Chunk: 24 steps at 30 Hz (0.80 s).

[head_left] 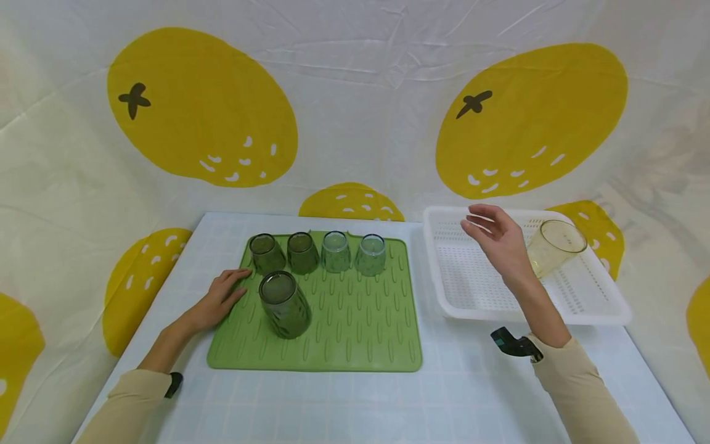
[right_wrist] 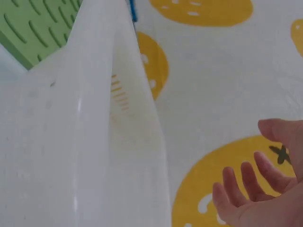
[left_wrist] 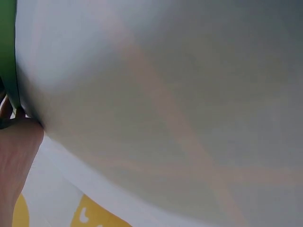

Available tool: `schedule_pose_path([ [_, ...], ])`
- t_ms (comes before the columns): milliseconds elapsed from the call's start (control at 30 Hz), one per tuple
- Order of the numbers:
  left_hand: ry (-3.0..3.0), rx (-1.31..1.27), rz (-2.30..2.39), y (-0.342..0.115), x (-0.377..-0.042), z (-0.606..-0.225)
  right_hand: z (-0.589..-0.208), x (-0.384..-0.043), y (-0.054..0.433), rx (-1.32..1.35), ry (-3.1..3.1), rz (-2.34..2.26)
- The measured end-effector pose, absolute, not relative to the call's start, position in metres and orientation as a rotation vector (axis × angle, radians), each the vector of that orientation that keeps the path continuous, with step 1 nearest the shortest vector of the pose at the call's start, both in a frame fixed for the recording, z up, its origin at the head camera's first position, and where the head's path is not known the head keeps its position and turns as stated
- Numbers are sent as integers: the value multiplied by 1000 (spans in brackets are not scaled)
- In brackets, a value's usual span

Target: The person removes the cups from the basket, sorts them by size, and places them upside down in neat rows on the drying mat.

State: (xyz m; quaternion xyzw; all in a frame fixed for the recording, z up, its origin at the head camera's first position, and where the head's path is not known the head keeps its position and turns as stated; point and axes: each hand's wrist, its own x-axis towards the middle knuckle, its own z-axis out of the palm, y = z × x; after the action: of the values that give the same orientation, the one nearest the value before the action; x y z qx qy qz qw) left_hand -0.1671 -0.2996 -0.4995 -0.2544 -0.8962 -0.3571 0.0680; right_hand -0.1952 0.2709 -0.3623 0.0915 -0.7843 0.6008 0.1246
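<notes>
In the head view my left hand (head_left: pixel 216 301) rests at the left edge of a green drying mat (head_left: pixel 366 333), its fingertips on the mat. A tall dark green glass (head_left: pixel 285 308) stands upside down on the mat, right of that hand. Behind it is a row of short glasses, two dark green (head_left: pixel 267 254) and two clear bluish (head_left: pixel 370 256). My right hand (head_left: pixel 499 243) hovers over a white plastic basket (head_left: pixel 438 283), fingers apart and loosely bent, holding nothing. Inside the basket, right of this hand, a yellowish clear glass (head_left: pixel 554 246) leans against the side.
A pale checked cloth (head_left: pixel 377 407) covers the table. Behind it hangs a white curtain (head_left: pixel 366 123) printed with big yellow fruit. The basket stands at the right, a short gap from the mat. Each wrist wears a dark camera strap (head_left: pixel 518 345).
</notes>
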Motion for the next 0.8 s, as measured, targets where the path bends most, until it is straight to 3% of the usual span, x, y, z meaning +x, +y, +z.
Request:
schedule_pose_path([
  [800, -2694, -771, -1073, -296, -165, -495, -348, -199, 354, -659, -2340, 1429],
])
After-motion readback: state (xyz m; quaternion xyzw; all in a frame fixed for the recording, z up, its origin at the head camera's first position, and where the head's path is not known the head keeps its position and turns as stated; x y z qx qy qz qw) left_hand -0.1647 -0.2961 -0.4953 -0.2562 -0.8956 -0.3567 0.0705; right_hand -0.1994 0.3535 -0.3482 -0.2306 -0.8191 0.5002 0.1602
